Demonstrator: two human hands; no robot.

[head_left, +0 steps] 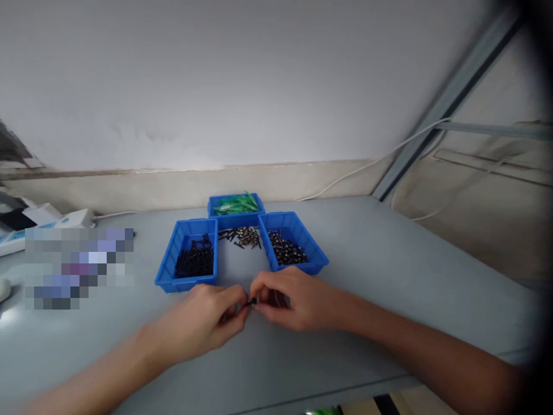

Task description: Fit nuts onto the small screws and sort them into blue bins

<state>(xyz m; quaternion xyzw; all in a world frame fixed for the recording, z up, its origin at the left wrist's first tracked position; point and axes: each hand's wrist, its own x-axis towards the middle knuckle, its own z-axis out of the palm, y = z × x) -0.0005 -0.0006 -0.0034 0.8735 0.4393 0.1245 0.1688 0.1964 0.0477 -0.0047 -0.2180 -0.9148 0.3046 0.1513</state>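
Note:
My left hand (211, 317) and my right hand (294, 300) meet fingertip to fingertip above the grey table, in front of the blue trays. Between them is a small dark piece (252, 302), pinched by the thumb and forefinger of each hand; its exact shape is too small to tell. The left blue tray (162, 271) holds many black screw-like parts (195, 259). In the right blue tray (313, 245) lie small metallic and dark parts (287, 251). A loose pile of similar parts (246, 236) rests on the table between the trays.
Behind the pile stands a third blue tray (235, 221) with green pieces (237, 204). A power strip (78, 219) lies at the far left beside a pixelated area. A white cable (358, 170) runs along the wall to a metal frame (401, 150) at right.

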